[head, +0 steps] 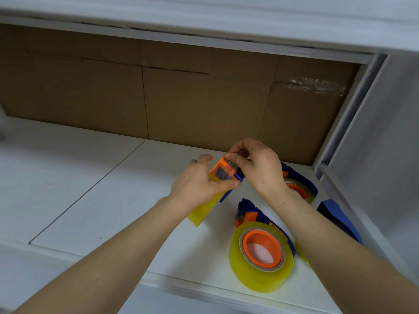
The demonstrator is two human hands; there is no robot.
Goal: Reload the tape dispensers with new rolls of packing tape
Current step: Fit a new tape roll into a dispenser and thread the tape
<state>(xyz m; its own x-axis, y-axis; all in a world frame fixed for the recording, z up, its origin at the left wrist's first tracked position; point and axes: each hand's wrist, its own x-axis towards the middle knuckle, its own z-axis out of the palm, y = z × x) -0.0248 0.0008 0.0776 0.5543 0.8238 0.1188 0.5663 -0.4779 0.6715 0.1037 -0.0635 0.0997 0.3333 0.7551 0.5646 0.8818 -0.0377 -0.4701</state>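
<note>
A white bench (90, 177) with 1 thin seam across its top ran under a white overhead shelf (226, 23). Brown cardboard sheets (181, 98) lined the back, and a white side panel (385, 132) closed the right. 1 patch of clear tape (317, 85) was stuck to the cardboard near its right end. 3 blue-and-orange tape dispensers were in view, each loaded with 1 yellowish roll. The near dispenser (247, 207) lay on the bench at the front, its roll (260, 275) seated around an orange hub (260, 234). The far dispenser (294, 173) sat behind the right forearm, partly hidden. The held dispenser (224, 173) was just above the bench between them and to the left, its roll (201, 214) towards the wrist. The left hand (199, 184) was wrapped round it, thumb across the front. The right hand (256, 164) pinched what looked like the tape end (229, 160) at the orange head. 1 more blue piece (340, 220) lay at the far right, too hidden to identify.
</note>
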